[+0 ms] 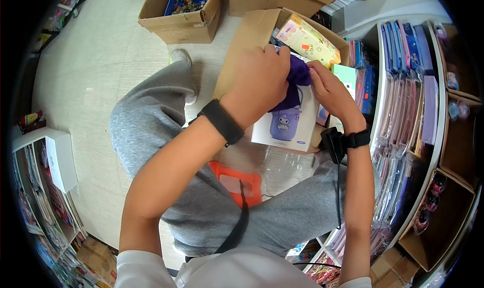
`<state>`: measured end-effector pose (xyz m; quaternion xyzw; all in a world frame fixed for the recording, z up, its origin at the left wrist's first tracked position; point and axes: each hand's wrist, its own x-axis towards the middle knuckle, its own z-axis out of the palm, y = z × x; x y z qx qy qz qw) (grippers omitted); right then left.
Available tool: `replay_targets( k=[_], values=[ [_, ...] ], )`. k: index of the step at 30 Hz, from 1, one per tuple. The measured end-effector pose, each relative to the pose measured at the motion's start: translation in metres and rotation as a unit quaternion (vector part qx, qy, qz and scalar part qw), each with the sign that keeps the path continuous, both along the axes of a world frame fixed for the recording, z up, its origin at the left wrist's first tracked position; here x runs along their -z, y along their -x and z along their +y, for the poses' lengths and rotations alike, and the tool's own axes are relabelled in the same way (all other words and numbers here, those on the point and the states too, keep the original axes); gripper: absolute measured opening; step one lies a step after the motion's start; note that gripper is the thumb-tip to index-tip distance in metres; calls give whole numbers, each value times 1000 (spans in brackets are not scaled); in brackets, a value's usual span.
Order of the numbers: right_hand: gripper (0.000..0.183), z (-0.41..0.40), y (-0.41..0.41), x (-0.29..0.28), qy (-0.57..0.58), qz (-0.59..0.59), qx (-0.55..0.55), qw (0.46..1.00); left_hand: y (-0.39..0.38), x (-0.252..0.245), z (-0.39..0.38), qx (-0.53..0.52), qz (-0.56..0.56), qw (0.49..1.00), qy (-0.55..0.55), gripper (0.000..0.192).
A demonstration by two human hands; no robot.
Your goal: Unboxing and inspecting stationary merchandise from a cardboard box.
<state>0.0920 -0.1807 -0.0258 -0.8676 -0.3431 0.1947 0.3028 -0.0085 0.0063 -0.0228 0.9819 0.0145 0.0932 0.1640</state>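
Observation:
A crumpled dark purple cloth (297, 74) is stretched between my two hands. My left hand (261, 78), its back towards me, grips the cloth's left side, and the fingertips are hidden. From the right, my right hand (332, 89) pinches the other side between thumb and fingers. Below the cloth lies a white product box (283, 131) printed with a lilac cup and a cartoon figure. It rests tilted at the near side of an open cardboard carton (242, 42). Inside that carton, a yellow patterned box (310, 40) leans beyond my hands.
Another cardboard carton (181, 27) holds a blue tray of coloured glass beads (193, 1). Shelves of plastic-wrapped stationery (401, 110) run close along my right. An orange-red plastic item (242, 184) lies on the floor between my legs. A low white shelf (62, 161) stands at left.

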Motion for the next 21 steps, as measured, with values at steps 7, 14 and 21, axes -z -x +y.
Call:
replay_targets(
  k=[7,14,21],
  values=[
    [28,-5,-4,5,-13,-11,-9,1000,8,10,-17,122,-55,991,-16,28],
    [29,-2,-4,2,5,22,4,1000,32,12,-49,239,-47,969,-49,16],
    [28,0,-2,1,8,18,9,1000,53,13,-61,346,-41,936,-55,23]
  ],
)
